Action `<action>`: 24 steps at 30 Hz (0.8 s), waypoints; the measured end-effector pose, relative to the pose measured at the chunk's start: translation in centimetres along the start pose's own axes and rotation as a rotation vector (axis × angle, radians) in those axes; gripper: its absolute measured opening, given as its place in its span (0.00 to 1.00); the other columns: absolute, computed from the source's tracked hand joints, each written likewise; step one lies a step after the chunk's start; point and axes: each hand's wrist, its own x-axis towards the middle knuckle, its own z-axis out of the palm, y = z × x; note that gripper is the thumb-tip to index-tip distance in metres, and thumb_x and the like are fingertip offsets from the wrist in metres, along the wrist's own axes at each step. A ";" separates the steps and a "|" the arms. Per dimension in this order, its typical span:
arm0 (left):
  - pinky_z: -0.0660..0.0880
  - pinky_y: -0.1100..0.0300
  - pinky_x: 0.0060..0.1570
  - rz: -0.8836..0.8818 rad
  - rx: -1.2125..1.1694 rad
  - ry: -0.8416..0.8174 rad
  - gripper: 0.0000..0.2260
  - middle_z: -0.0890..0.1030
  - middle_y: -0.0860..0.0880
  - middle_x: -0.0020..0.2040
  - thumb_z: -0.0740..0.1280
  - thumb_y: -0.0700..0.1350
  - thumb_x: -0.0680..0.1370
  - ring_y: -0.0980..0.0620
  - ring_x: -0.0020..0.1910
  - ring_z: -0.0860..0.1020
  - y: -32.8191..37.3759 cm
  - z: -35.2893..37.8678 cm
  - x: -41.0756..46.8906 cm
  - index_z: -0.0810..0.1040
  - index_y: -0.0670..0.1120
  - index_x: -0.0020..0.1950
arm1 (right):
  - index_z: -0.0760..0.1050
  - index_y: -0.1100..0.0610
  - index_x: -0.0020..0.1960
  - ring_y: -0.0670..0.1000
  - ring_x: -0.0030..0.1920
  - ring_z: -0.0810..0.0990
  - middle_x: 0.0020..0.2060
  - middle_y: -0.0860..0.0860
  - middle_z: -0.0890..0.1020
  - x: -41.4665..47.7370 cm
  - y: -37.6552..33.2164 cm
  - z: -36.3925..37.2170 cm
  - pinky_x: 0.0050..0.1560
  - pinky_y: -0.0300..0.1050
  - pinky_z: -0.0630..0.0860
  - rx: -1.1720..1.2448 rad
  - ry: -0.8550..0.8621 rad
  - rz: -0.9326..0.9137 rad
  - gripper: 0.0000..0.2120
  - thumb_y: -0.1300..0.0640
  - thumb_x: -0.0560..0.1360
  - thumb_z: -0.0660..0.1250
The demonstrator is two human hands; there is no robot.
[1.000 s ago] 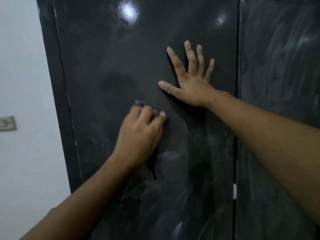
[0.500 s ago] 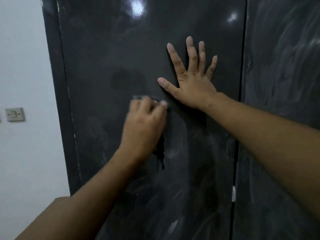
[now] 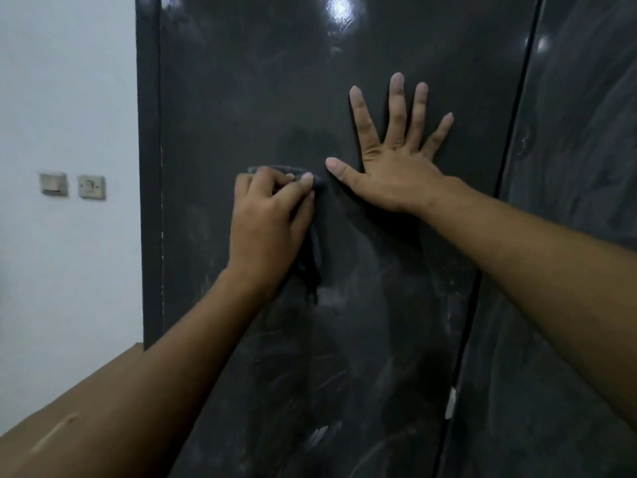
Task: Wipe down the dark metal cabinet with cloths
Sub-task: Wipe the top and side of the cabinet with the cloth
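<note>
The cabinet fills most of the view. Its left edge runs upright beside a white wall that carries two switches. A narrow seam parts the left door from the right door, and a small white tab sits on that seam low down. Bare dark panel lies open above both hands and between the left hand and the left edge. Pale smears cover the lower panel and the right door.

The cloth, dark and hard to tell from the metal, lies against the left door near its middle. A fold peeks out above the knuckles and a tail hangs below the palm.

The left hand grips the cloth with curled fingers and holds it to the door. The right hand is spread flat on the same door, fingers straight and fanned, its thumb tip just beside the cloth's upper corner. A brown surface, perhaps a box, shows at lower left.
</note>
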 end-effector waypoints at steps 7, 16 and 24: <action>0.76 0.50 0.47 0.413 -0.004 -0.218 0.12 0.81 0.44 0.53 0.67 0.44 0.80 0.43 0.47 0.77 2.9 2.5 -5.7 0.83 0.44 0.61 | 0.23 0.41 0.75 0.68 0.72 0.23 0.73 0.60 0.23 -0.2 0.3 -0.3 0.66 0.79 0.31 -0.019 -0.031 -0.038 0.48 0.22 0.72 0.50; 0.62 0.67 0.48 0.009 0.043 -0.033 0.10 0.76 0.46 0.48 0.68 0.47 0.81 0.46 0.48 0.72 2.6 0.7 -1.4 0.84 0.46 0.58 | 0.31 0.34 0.77 0.55 0.79 0.33 0.79 0.48 0.32 -1.7 8.0 -1.9 0.75 0.66 0.33 -0.153 0.008 -0.274 0.43 0.22 0.72 0.50; 0.68 0.59 0.49 0.292 0.000 -0.195 0.12 0.79 0.43 0.50 0.66 0.47 0.81 0.45 0.48 0.73 5.6 3.3 -5.5 0.83 0.44 0.61 | 0.31 0.36 0.78 0.57 0.78 0.30 0.79 0.50 0.31 -2.1 9.2 0.5 0.72 0.71 0.32 -0.139 0.107 -0.284 0.41 0.23 0.74 0.46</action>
